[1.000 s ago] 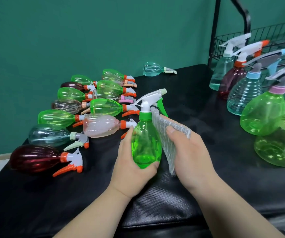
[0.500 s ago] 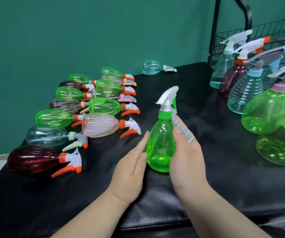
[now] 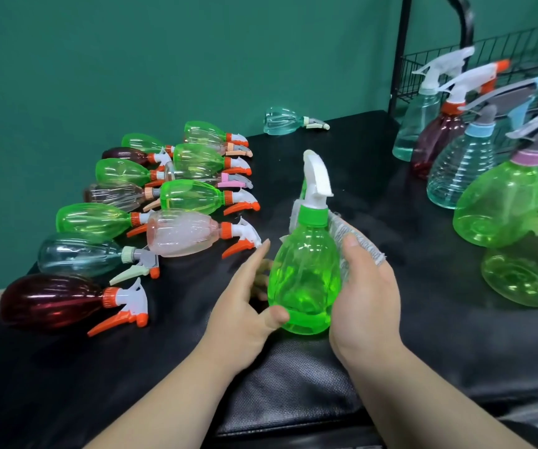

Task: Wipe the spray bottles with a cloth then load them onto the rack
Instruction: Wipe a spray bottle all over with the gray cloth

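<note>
A clear green spray bottle (image 3: 304, 273) with a white trigger head stands upright on the black table (image 3: 423, 351) in the middle of the view. My right hand (image 3: 368, 303) wraps around its right side and holds a grey-white cloth (image 3: 363, 244) against it, thumb on top of the cloth. My left hand (image 3: 241, 306) is at the bottle's lower left, fingers stretched out straight and thumb touching the base. The black wire rack (image 3: 403, 76) stands at the far right.
Several spray bottles lie on their sides at left, among them a pink one (image 3: 180, 233) and a dark red one (image 3: 50, 303). A teal bottle (image 3: 282, 121) lies alone at the back. Several upright bottles, including a big green one (image 3: 497, 202), crowd the right side.
My left hand let go of the green bottle, opened, and now only its thumb touches the base. The bottle has turned, its nozzle swinging round, while my right hand keeps the cloth on it.
</note>
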